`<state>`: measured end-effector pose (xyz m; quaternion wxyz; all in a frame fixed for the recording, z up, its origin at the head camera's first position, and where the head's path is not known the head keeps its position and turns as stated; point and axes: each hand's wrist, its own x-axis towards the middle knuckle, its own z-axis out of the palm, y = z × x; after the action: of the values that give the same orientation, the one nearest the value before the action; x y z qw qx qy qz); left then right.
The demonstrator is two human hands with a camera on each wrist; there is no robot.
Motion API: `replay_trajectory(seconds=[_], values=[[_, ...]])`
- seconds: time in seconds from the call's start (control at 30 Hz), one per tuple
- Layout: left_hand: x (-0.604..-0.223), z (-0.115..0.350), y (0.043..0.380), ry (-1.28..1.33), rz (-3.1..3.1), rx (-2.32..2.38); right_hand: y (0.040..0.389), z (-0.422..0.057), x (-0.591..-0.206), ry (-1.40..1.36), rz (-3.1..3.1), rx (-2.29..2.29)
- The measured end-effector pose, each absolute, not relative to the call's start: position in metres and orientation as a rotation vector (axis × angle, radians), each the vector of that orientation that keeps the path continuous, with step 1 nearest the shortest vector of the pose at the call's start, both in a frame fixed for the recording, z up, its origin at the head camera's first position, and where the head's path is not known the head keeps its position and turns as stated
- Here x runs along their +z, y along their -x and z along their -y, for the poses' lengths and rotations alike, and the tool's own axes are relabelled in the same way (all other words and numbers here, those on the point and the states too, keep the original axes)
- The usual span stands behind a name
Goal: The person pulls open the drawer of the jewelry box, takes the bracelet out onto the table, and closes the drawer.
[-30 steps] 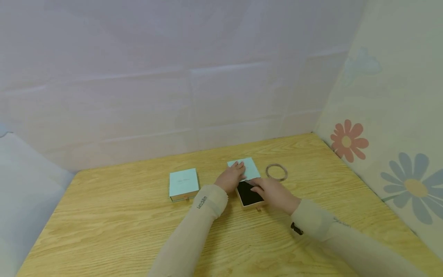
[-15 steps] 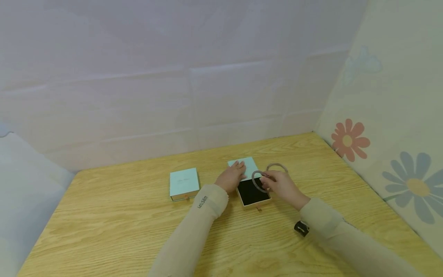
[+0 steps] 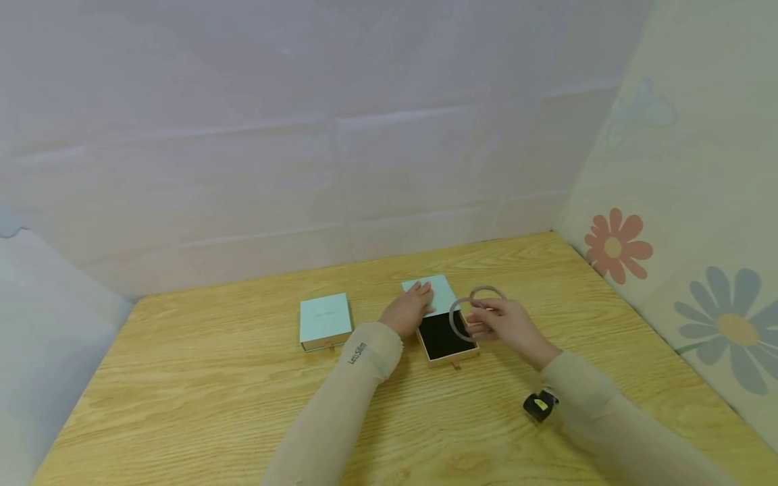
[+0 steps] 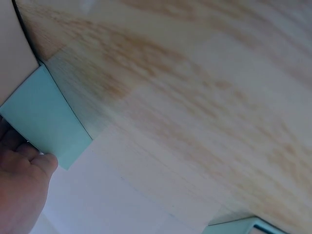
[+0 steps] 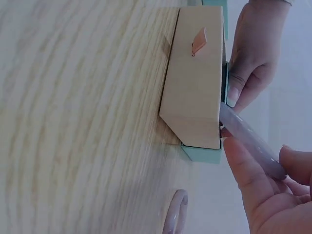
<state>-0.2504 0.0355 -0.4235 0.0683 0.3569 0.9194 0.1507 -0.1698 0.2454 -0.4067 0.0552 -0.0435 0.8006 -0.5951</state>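
Note:
An opened drawer-style gift box stands right of the table's middle, its pale blue sleeve (image 3: 446, 297) at the back and its black-lined drawer (image 3: 442, 337) pulled out toward me. My left hand (image 3: 407, 314) rests on the sleeve with its fingers laid over the top. Between thumb and fingers, my right hand (image 3: 507, 331) pinches a greyish-purple bangle (image 5: 251, 141), which is tilted above the drawer's right side. In the right wrist view, the bangle's far end meets the drawer's rim; whether it touches is unclear. A second bangle (image 5: 175, 212) lies on the table behind my right hand.
To the left sits another pale blue box (image 3: 324, 319), closed. The wooden table (image 3: 231, 391) ends at a pale cloth wall (image 3: 243, 169) behind and a flower-printed wall (image 3: 687, 223) at right. A small black device (image 3: 539, 405) shows beside my right cuff.
My right hand has come up from the drawer with the bangle, then shifted slightly right. The bangle now shows as a raised ring. My left hand has stayed on the sleeve.

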Motion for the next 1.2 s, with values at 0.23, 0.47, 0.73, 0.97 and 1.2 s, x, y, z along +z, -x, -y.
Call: replay_trajectory(seconds=[0.23,0.47,0.73,0.97,1.2], values=[[-0.425,-0.036,0.251,-1.061,-2.781,0.421,0.166,-0.256,-0.404,0.012,-2.352,-1.876],[-0.428,-0.037,0.253,-1.061,-2.795,0.419,0.163,-0.268,-0.405,-0.002,-2.317,-1.923],[-0.426,-0.037,0.251,-1.059,-2.781,0.421,0.159,-0.281,-0.404,-0.05,-2.31,-1.932],[-0.424,-0.037,0.251,-1.034,-2.759,0.443,0.156,-0.29,-0.407,-0.082,-2.322,-1.914],[-0.424,-0.036,0.251,-1.045,-2.767,0.441,0.155,-0.298,-0.41,-0.146,-2.319,-1.872]])
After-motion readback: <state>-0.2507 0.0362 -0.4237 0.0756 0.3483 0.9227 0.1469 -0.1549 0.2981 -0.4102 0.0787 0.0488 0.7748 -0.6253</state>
